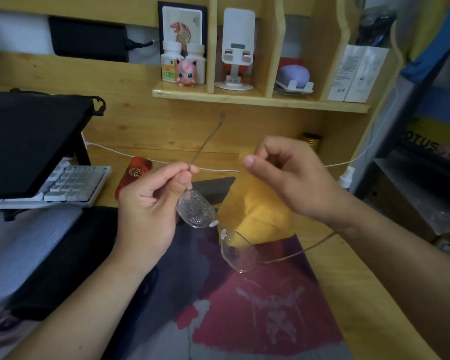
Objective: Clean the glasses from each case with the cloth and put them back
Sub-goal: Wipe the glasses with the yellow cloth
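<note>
Two hands work here: left hand [151, 203] pinches the glasses [213, 229] at the hinge; right hand [289, 178] pinches the yellow cloth [255, 211] hanging just below it. Judging so, bring cloth to wet lens, rub gently, supporting frame near the lens.

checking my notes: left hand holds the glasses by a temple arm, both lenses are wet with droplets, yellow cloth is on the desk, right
Not quite. The head view shows droplets only on the lens nearest the left hand; the other lens looks clear. The rest holds: the glasses hang from a temple arm, and the yellow cloth lies on the desk.
</note>
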`<state>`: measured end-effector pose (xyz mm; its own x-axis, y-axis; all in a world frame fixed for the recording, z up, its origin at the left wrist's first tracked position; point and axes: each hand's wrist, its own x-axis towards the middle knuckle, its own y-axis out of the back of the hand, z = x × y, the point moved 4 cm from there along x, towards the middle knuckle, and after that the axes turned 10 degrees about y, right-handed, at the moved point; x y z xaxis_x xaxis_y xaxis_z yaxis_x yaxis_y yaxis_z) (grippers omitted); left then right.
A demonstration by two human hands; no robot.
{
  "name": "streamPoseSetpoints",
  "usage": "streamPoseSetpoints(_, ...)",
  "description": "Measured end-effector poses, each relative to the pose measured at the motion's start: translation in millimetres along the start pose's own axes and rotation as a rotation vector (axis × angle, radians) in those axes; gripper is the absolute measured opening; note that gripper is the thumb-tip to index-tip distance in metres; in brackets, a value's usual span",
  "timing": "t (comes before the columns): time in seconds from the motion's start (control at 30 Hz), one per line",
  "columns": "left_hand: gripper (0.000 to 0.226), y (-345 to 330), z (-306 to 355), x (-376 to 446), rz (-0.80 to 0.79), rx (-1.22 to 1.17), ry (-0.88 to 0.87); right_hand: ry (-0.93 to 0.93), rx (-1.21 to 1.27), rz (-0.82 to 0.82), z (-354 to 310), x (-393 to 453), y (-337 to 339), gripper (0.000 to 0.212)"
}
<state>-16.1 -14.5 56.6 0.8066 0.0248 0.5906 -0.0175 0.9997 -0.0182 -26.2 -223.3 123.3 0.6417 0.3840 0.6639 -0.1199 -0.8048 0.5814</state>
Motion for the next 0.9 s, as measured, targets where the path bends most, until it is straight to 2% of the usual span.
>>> streamPoseSetpoints(0.07,0.014,2.1,-3.2,1.6,0.007,-0.046,0.028,-0.028,0.098,0.045,-0.9,10.7,13.9,0.035)
streamPoseSetpoints(0.17,0.014,3.6,-6.7,3.6,0.009,-0.128,0.075,-0.232,0.540,0.102,5.0,23.8,27.2,0.030)
streamPoseSetpoints(0.2,0.014,3.4,-6.6,3.9,0.000,-0.152,0.084,-0.282,0.588,0.117,8.7,26.9,31.4,0.028)
streamPoseSetpoints(0.23,0.017,3.0,-6.2,4.0,-0.009,-0.169,0.090,-0.296,0.507,0.125,12.3,29.9,36.8,0.028)
streamPoseSetpoints(0.3,0.019,2.3,-5.3,3.8,-0.022,-0.173,0.090,-0.228,0.166,0.094,15.2,35.5,46.2,0.031)
streamPoseSetpoints(0.4,0.013,1.8,-6.5,3.8,-0.029,-0.163,0.097,-0.071,-0.332,-0.081,9.3,43.5,42.6,0.030)
streamPoseSetpoints(0.47,0.012,2.4,-7.4,3.9,-0.023,-0.146,0.094,-0.076,-0.621,-0.189,11.4,44.7,36.1,0.027)
streamPoseSetpoints(0.5,0.013,2.8,-7.6,3.8,-0.019,-0.131,0.089,-0.109,-0.696,-0.184,13.4,43.9,34.2,0.025)
streamPoseSetpoints(0.57,0.015,3.1,-6.5,3.4,-0.005,-0.100,0.076,-0.187,-0.701,-0.076,16.9,39.0,31.8,0.024)
streamPoseSetpoints(0.63,0.014,4.2,-4.6,2.6,0.019,-0.066,0.054,-0.244,-0.513,0.058,15.3,29.4,28.4,0.025)
streamPoseSetpoints(0.7,0.013,4.2,-1.8,1.6,0.033,-0.017,0.017,-0.277,-0.203,0.094,11.5,11.6,17.4,0.028)
streamPoseSetpoints(0.83,0.015,3.3,6.2,-1.9,0.061,0.119,-0.102,-0.315,0.524,-0.074,7.2,-49.8,-26.6,0.024)
streamPoseSetpoints(0.9,0.015,0.6,7.7,-3.6,0.036,0.177,-0.153,-0.406,0.826,-0.115,5.7,-71.5,-44.7,0.026)
